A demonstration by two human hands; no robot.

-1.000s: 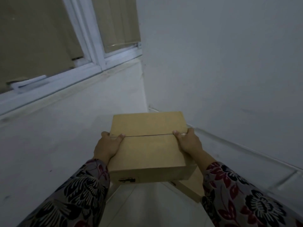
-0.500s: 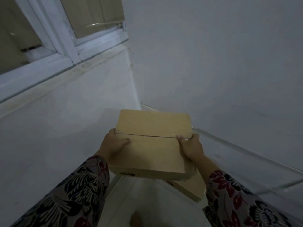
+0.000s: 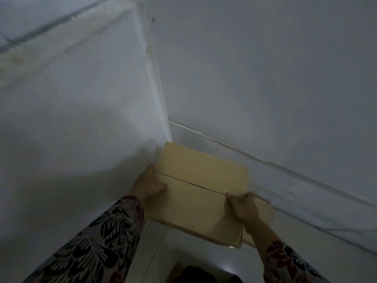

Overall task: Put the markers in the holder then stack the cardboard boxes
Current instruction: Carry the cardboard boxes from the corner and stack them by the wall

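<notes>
Box (image 3: pixel 201 180) lowered btwn L-hand (image 3: pixel 149 184), R-hand (image 3: pixel 242 207).

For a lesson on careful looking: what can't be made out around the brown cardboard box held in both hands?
Head view: lower cardboard box, mostly hidden under the flat brown cardboard box.
Head view: left hand and right hand, fingers hidden behind that box.
Head view: whether boxes touch, blurred.

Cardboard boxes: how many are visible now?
2. The upper box is held at the wall corner; the lower box peeks out beneath its right side. More may be hidden.
</notes>
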